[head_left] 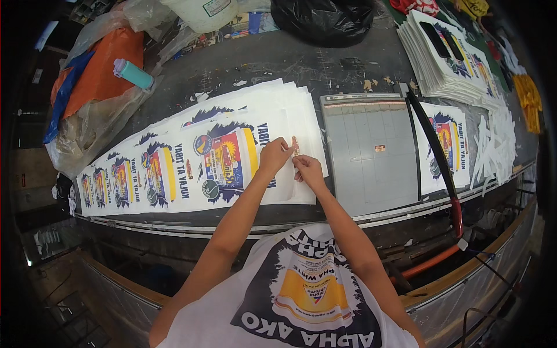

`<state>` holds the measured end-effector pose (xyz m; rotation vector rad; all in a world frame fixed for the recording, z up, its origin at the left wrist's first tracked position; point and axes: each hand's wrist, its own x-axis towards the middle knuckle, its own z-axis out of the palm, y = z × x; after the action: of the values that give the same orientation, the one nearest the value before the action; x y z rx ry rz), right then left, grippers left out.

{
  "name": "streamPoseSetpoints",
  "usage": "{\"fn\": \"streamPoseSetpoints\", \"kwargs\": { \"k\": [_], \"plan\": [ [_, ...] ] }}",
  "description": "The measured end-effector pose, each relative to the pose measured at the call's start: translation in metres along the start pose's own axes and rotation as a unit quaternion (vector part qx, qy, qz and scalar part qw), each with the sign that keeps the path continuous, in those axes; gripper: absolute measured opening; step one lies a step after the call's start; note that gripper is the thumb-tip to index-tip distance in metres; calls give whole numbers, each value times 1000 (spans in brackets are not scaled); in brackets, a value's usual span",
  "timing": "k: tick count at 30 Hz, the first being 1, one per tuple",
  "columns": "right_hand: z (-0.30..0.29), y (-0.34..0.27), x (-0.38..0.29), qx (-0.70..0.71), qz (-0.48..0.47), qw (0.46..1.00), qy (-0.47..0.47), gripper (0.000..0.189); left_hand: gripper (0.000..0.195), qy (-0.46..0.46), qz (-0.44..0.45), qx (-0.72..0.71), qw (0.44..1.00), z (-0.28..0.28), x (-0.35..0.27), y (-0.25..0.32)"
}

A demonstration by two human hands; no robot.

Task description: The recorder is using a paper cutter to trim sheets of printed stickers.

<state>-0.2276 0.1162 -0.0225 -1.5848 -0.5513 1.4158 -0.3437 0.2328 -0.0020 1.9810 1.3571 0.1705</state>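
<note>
A fanned row of white printed sheets (235, 161) lies before me, bearing bright graphics and lettering. The fingertips of my left hand (275, 155) are pinched together on the top sheet, beside a small printed logo (296, 145). Just to the right, my right hand (310, 170) has its thumb and curled fingers pinched at the same sheet, close to its right margin. My fingers hide part of the lettering and the logo. Right of the hands stands a grey guillotine paper cutter (370, 152), its long black blade arm (435, 143) lowered across its right side.
One printed sheet (444, 152) lies beyond the blade, beside white paper strips (491, 152). Behind them rises a sheet stack (435, 65) with a dark phone (435, 40) on top. A teal bottle (135, 75), white bucket (204, 15) and black plastic bag (322, 21) stand farther back.
</note>
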Motion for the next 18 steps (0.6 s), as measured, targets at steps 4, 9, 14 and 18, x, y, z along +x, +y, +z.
{"fn": "streamPoseSetpoints", "kwargs": {
  "k": [4,9,14,18],
  "plan": [
    [-1,0,0,14,-9,1000,-5,26,44,-13,-29,19,999,0,-2,5],
    [0,0,1,-5,-8,1000,4,29,45,-2,-25,28,999,-1,-5,9],
    [3,-1,1,1,-21,1000,10,25,44,-4,-39,28,999,0,-5,9],
    [2,-3,1,-12,-3,1000,16,21,41,15,-23,26,999,2,-5,8]
  ]
}}
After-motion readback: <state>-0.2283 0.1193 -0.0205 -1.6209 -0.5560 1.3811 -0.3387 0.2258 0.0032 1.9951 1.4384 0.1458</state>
